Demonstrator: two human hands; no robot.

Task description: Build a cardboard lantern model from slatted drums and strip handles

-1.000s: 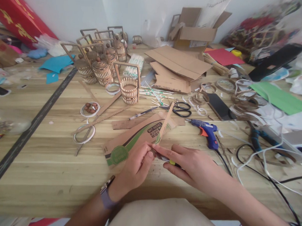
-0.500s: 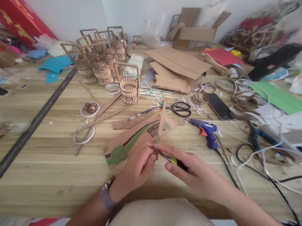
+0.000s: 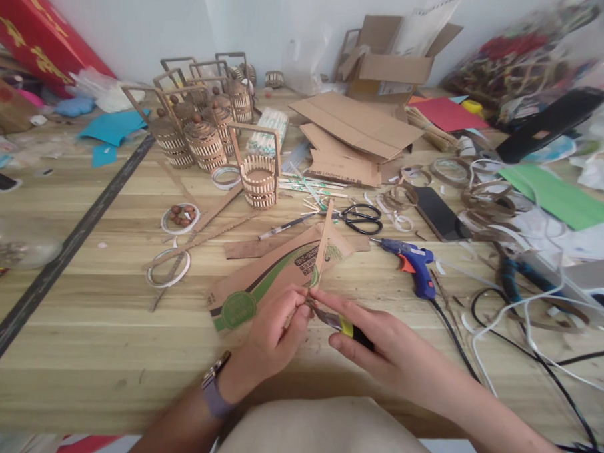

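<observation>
My left hand is closed in a pinch on the near end of a narrow cardboard strip, which points away from me. My right hand grips a utility knife with a yellow and black handle. Its blade reaches to the strip's end beside my left fingertips; the exact contact is partly hidden by fingers. Beneath the strip lies a printed cardboard piece with a green band and round green mark.
A blue glue gun and black scissors lie beyond my right hand. Small stick baskets stand at the back left, one open basket nearer. Tape rings lie left; cables tangle at right.
The knife and my right fingers have shifted very slightly at the strip's near end. My left hand keeps its pinch, and the other things stay in place.
</observation>
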